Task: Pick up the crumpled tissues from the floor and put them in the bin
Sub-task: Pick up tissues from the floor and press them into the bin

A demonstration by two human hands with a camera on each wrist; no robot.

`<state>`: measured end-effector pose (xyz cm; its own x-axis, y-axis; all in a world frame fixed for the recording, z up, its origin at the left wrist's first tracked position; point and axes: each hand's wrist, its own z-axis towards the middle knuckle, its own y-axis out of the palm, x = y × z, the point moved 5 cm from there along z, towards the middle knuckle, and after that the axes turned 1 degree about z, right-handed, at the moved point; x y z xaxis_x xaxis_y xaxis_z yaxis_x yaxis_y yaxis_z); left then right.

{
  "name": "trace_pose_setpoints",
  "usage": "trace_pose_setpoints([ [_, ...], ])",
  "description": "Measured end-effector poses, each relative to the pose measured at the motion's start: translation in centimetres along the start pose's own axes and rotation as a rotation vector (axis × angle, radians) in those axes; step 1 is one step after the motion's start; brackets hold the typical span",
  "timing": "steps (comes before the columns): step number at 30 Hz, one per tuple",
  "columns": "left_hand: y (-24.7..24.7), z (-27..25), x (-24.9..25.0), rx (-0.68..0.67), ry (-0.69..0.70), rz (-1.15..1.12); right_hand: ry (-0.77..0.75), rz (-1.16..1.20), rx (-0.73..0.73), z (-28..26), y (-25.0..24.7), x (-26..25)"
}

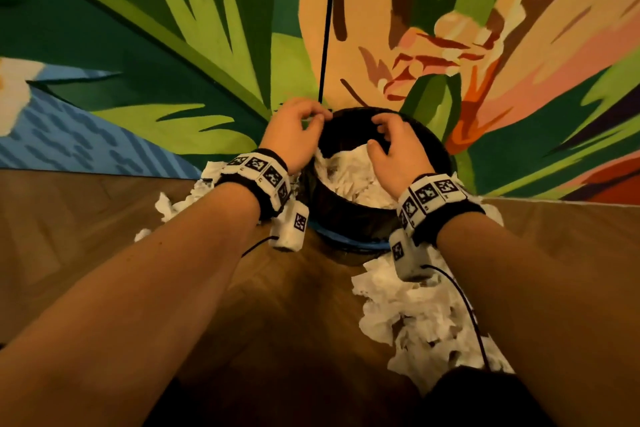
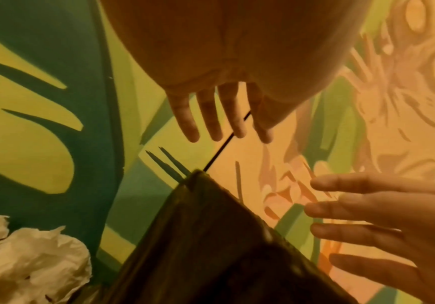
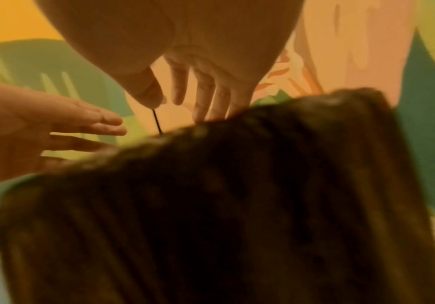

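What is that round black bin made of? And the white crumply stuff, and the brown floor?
The round black bin looks like woven wicker or ribbed plastic: its wall shows upright ridges, but blur leaves it open. The white crumpled tissues look like soft, matte paper, with torn, wrinkled edges. The brown floor looks like smooth wood or wood-look boards, with a zigzag plank pattern.

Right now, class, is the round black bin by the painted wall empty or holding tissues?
Holding tissues: the round black bin stands upright with crumpled white tissues piled inside, near its rim.
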<state>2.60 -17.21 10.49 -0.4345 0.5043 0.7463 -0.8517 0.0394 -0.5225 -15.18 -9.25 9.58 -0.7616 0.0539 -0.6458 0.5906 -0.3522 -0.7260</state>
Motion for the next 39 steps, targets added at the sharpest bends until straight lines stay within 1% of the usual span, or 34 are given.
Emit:
trace_pose_setpoints([
  [3,-2.8,0.0,-0.8,0.153,-0.023,-0.129,-0.130,-0.051,-0.064,-0.1,1.6,-3.4],
  [5,-4.1,-0.2,-1.6,0.191,-0.039,-0.222,-0.199,-0.051,-0.093,-0.2,2.9,-5.5],
  [7,-5.3,-0.6,-2.5,0.226,-0.042,-0.258,-0.251,-0.030,-0.113,-0.2,4.0,-7.4],
  [10,-7.2,-1.0,-3.5,0.281,-0.044,-0.269,-0.288,0.050,-0.132,-0.1,5.5,-9.7],
  [13,-9.1,-1.2,-4.9,0.311,-0.077,-0.243,-0.307,0.108,-0.157,0.2,7.3,-11.5],
  [17,-10.8,-2.2,-8.7,0.295,-0.194,-0.170,-0.318,0.130,-0.190,0.5,10.4,-12.8],
  [20,-11.2,-4.0,-12.4,0.250,-0.304,-0.056,-0.289,0.127,-0.244,0.3,13.2,-12.6],
  [23,-10.7,-6.2,-16.0,0.169,-0.402,0.074,-0.239,0.114,-0.321,0.1,16.6,-11.5],
  [24,-10.3,-6.9,-17.2,0.120,-0.436,0.120,-0.218,0.099,-0.349,0.0,17.7,-11.0],
  [26,-9.1,-8.3,-19.4,-0.023,-0.504,0.200,-0.176,0.041,-0.419,-0.1,20.2,-9.7],
  [29,-7.1,-10.8,-21.9,-0.231,-0.605,0.247,-0.114,-0.095,-0.596,-0.8,23.8,-7.3],
  [31,-6.0,-11.9,-22.9,-0.298,-0.630,0.273,-0.078,-0.212,-0.706,-1.2,25.9,-5.7],
  [32,-5.6,-12.1,-23.3,-0.318,-0.635,0.293,-0.060,-0.256,-0.737,-1.4,26.8,-5.0],
  [35,-4.9,-12.1,-24.4,-0.349,-0.665,0.380,-0.009,-0.311,-0.730,-1.2,28.2,-3.3],
  [39,-4.5,-12.4,-25.6,-0.356,-0.752,0.415,0.002,-0.273,-0.646,-0.6,29.3,-2.1],
])
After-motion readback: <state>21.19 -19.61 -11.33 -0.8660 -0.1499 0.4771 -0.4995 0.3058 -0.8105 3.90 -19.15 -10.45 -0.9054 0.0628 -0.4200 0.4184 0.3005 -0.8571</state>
